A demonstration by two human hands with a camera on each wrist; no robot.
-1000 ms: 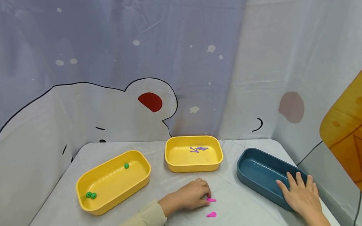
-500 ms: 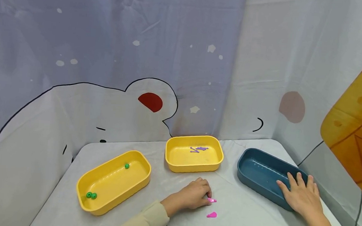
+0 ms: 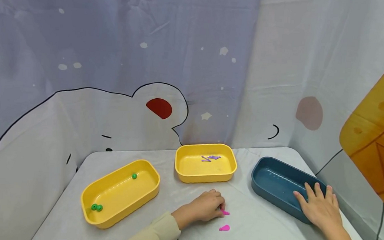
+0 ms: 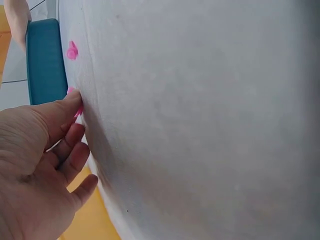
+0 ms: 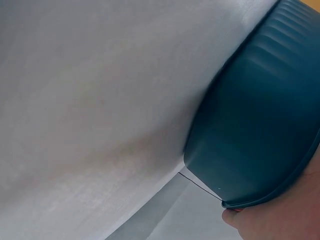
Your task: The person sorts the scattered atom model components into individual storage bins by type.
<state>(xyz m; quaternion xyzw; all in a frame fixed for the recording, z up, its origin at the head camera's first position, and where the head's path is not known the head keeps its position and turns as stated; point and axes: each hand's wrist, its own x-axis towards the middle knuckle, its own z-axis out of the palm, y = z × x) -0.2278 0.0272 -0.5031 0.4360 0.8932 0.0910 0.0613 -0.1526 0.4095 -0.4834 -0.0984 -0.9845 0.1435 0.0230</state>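
In the head view my left hand (image 3: 206, 205) pinches a small pink teardrop-shaped piece (image 3: 226, 212) between thumb and forefinger, low at the tablecloth. Bits of that pink piece (image 4: 78, 112) show on either side of the thumb tip in the left wrist view. A second pink piece (image 3: 225, 228) with a narrow neck lies on the cloth, just nearer the person. My right hand (image 3: 322, 208) rests over the near end of the dark blue tray (image 3: 273, 196), its fingers spread and reaching inside. The right wrist view shows that tray's outer wall (image 5: 255, 125) close up.
A yellow tray (image 3: 183, 178) at the back holds several thin purple sticks (image 3: 211, 157). Another yellow tray (image 3: 128, 211) stands left with green beads (image 3: 97, 207) in it. White cloth (image 3: 254, 236) covers the table, and printed curtains (image 3: 214, 80) hang behind and at the sides.
My left hand has shifted very slightly to the right at the pink piece, and less of that piece shows past the fingers. The right hand and the trays stay where they were.
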